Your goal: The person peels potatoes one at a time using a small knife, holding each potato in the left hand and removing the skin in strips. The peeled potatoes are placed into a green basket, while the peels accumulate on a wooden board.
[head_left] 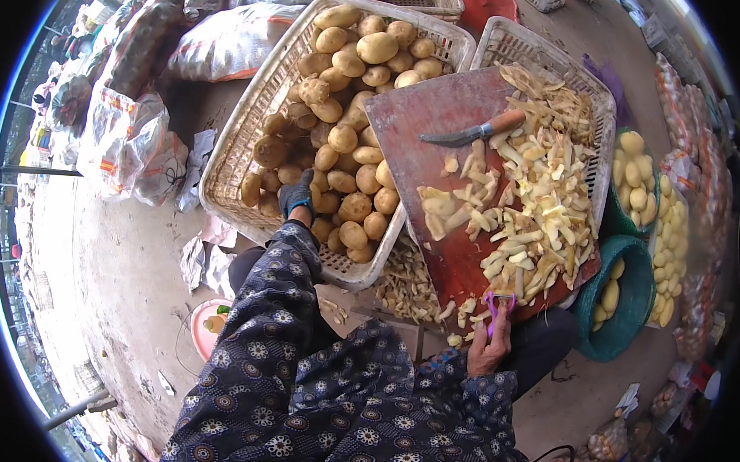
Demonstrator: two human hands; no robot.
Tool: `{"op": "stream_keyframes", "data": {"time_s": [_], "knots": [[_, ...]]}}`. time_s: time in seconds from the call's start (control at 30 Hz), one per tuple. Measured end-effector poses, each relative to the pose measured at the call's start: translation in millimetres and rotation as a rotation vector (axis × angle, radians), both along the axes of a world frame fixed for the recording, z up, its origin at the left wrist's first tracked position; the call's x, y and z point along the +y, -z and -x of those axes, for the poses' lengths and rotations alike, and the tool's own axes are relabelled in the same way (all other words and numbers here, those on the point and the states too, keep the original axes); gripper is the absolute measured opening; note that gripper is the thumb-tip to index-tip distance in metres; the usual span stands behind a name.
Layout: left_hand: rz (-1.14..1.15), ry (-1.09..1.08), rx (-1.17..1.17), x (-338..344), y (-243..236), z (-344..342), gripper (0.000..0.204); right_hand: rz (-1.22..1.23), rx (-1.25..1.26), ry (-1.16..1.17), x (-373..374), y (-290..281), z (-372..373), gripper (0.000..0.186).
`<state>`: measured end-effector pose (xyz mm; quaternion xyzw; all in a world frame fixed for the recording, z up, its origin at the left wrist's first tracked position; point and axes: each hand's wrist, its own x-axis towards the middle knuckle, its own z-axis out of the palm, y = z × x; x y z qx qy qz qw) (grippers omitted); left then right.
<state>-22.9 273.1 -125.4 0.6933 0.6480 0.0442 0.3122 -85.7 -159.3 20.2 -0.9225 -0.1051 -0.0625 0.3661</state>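
Observation:
My left hand (295, 196), in a dark grey glove with a blue band, reaches into a white plastic crate (245, 102) heaped with unpeeled potatoes (343, 138). Its fingers look stretched out against the potatoes near the crate's front left; no potato clearly sits in its grip. My bare right hand (490, 348) is closed around a purple peeler (491, 312), blade end up, at the near edge of a worn red board (441, 110). Pale peelings (537, 197) cover the board's right side. A knife (465, 136) with a wooden handle lies across the board.
Beneath the board stands a second white crate (523, 38). More peelings (413, 282) lie under its left side. At the right, a teal bucket (626, 325) and a green container (630, 222) hold peeled potatoes. Full sacks (229, 43) lie at the back left, a pink basin (203, 327) nearer.

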Motion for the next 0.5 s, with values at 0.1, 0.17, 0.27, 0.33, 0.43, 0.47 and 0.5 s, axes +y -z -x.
{"op": "stream_keyframes", "data": {"time_s": [0.1,0.17,0.27,0.33,0.43,0.47,0.5], "knots": [[-0.049,-0.007,0.032,-15,-3,-9,0.063,0.039,0.009,-0.045,-1,0,-3,0.051],[0.227,-0.065,0.035,-9,-24,-14,0.053,0.091,-0.018,-0.062,0,-3,-2,0.051],[0.693,-0.503,-0.993,-19,-2,-12,0.038,0.093,0.018,-0.06,2,-5,-2,0.051],[1.046,-0.269,-1.339,-46,-36,-20,0.032,0.086,0.04,-0.076,4,-10,-4,0.052],[-0.047,0.604,-1.011,-117,-64,-4,0.033,0.129,0.041,-0.131,-1,-9,-4,0.055],[-0.27,0.762,-0.831,-144,-103,4,0.032,0.134,0.069,-0.127,-5,-6,-2,0.056],[-0.315,0.712,-0.881,-175,-150,10,0.036,0.077,0.044,-0.15,-7,-4,-5,0.062]]}}
